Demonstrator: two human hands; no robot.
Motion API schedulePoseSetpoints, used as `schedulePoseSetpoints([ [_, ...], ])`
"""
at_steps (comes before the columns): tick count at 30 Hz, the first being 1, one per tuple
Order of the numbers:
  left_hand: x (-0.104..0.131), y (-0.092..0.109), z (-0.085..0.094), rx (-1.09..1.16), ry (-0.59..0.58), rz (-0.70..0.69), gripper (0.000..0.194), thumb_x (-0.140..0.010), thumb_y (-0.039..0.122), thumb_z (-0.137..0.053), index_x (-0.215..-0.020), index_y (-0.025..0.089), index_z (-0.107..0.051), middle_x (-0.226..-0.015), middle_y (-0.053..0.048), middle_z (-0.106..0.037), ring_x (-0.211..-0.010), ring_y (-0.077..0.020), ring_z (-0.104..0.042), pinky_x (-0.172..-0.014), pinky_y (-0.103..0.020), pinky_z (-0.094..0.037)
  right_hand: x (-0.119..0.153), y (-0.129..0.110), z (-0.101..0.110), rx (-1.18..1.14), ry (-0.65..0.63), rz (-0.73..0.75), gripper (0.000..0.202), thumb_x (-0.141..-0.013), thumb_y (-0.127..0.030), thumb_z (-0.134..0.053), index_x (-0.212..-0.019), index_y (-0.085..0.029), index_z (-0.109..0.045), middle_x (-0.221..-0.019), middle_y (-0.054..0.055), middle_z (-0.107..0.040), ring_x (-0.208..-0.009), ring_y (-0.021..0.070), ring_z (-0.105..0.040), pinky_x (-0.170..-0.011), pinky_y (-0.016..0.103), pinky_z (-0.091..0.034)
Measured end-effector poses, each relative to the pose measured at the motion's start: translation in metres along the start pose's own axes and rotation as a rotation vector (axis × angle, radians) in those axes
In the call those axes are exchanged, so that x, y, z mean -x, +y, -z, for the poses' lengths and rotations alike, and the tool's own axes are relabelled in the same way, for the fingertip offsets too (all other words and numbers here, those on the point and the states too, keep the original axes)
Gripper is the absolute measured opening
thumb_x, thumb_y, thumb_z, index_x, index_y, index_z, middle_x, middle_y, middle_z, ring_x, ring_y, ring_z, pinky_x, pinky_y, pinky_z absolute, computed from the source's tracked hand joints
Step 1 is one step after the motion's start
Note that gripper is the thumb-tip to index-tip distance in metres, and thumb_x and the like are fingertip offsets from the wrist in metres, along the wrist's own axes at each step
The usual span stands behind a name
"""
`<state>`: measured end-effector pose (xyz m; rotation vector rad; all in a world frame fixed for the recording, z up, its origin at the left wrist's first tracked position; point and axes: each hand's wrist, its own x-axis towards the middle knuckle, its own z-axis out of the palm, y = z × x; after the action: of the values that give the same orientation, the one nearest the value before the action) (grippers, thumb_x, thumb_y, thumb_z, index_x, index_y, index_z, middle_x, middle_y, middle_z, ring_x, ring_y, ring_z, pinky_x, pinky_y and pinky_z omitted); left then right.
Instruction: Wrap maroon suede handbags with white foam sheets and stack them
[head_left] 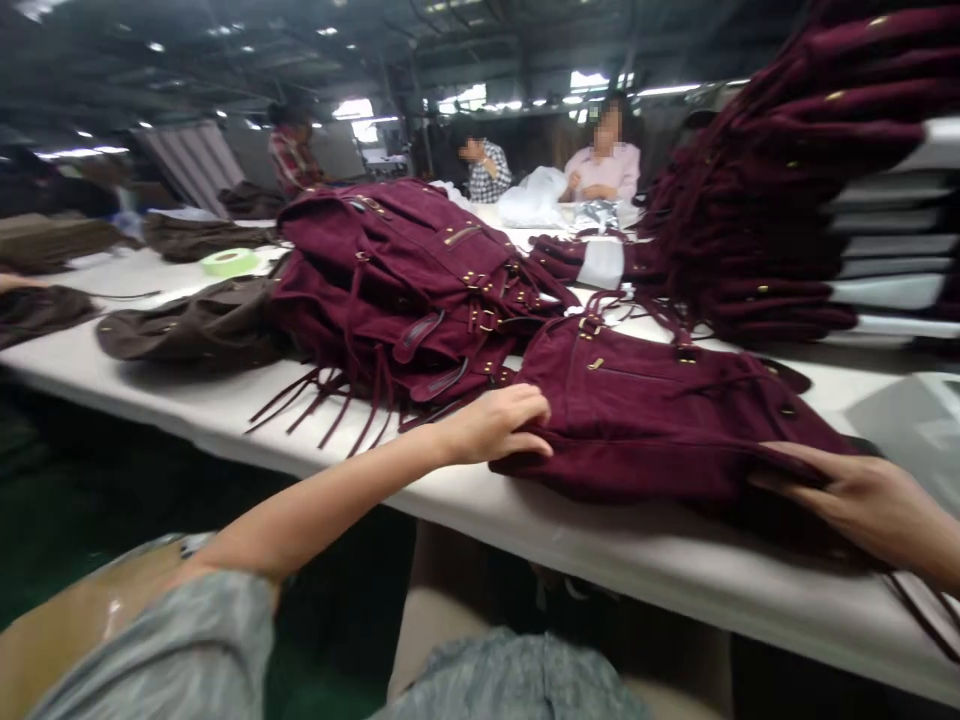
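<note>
A maroon handbag (637, 400) with a zip and brass-coloured fittings lies flat on the white-covered table in front of me. My left hand (506, 425) grips its near left corner, thumb below and fingers curled over the fabric. At the bag's right end, my right hand (847, 490) holds the edge, its fingers partly hidden by cloth. Left of this bag, touching it, rises a heap of maroon bags (405, 270) with zips, buckles and dangling straps.
A tall stack of maroon bags (765, 220) stands at the right. Brown bags (195, 320) and a green tape roll (229, 262) lie left on the table (300, 410). Several people sit or stand beyond it; one wears a pink shirt (619, 170). A cardboard box (97, 600) sits below left.
</note>
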<state>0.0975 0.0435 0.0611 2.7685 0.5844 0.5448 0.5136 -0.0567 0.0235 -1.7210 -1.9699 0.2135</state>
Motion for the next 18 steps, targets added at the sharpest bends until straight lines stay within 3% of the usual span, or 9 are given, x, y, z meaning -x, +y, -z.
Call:
schedulePoseSetpoints([
  [3,0.012,-0.002,-0.001,-0.003,0.052,0.025,0.018,-0.089,0.032,-0.063,-0.098,0.019,-0.055,-0.096,-0.004,-0.057,-0.093,-0.0184,-0.055,-0.085,-0.032,-0.046,-0.002,-0.006,0.005,-0.098,-0.183,-0.150,0.032,-0.081,-0.055,-0.064,-0.104,-0.036,-0.074,-0.096,0.008,-0.074,-0.084,0.0281,-0.069,-0.075,0.035,-0.051],
  [8,0.017,0.009,-0.006,-0.102,0.078,-0.052,0.004,-0.089,0.016,-0.058,-0.089,0.017,-0.055,-0.086,-0.004,-0.057,-0.084,-0.0177,-0.052,-0.077,-0.031,-0.046,-0.009,-0.007,0.007,-0.179,-0.244,-0.174,0.046,-0.075,-0.059,-0.068,-0.104,-0.024,-0.076,-0.090,0.004,-0.074,-0.083,0.0302,-0.069,-0.076,0.036,-0.055],
  [10,0.012,0.009,-0.003,-0.128,0.128,-0.095,0.007,-0.091,0.014,-0.054,-0.085,0.017,-0.055,-0.084,-0.004,-0.057,-0.081,-0.0169,-0.052,-0.074,-0.030,-0.046,-0.010,-0.006,0.007,-0.265,-0.269,-0.213,0.051,-0.072,-0.061,-0.071,-0.104,-0.022,-0.076,-0.092,0.005,-0.074,-0.084,0.0295,-0.069,-0.077,0.035,-0.056],
  [15,-0.008,-0.020,0.000,-0.093,0.435,0.043,0.013,-0.090,0.020,-0.058,-0.078,0.019,-0.052,-0.078,-0.001,-0.056,-0.075,-0.0153,-0.056,-0.070,-0.029,-0.047,-0.014,-0.014,0.001,-0.376,-0.274,-0.256,0.059,-0.066,-0.063,-0.075,-0.105,-0.019,-0.075,-0.095,0.005,-0.074,-0.086,0.0281,-0.067,-0.073,0.033,-0.055],
  [18,-0.017,-0.032,-0.009,-0.167,0.460,0.124,0.015,-0.090,0.023,-0.055,-0.077,0.020,-0.050,-0.078,-0.002,-0.054,-0.076,-0.0175,-0.055,-0.071,-0.031,-0.047,-0.018,-0.019,-0.004,-0.250,-0.214,-0.231,0.051,-0.071,-0.059,-0.072,-0.102,-0.018,-0.075,-0.086,0.002,-0.073,-0.078,0.0243,-0.067,-0.066,0.029,-0.052],
])
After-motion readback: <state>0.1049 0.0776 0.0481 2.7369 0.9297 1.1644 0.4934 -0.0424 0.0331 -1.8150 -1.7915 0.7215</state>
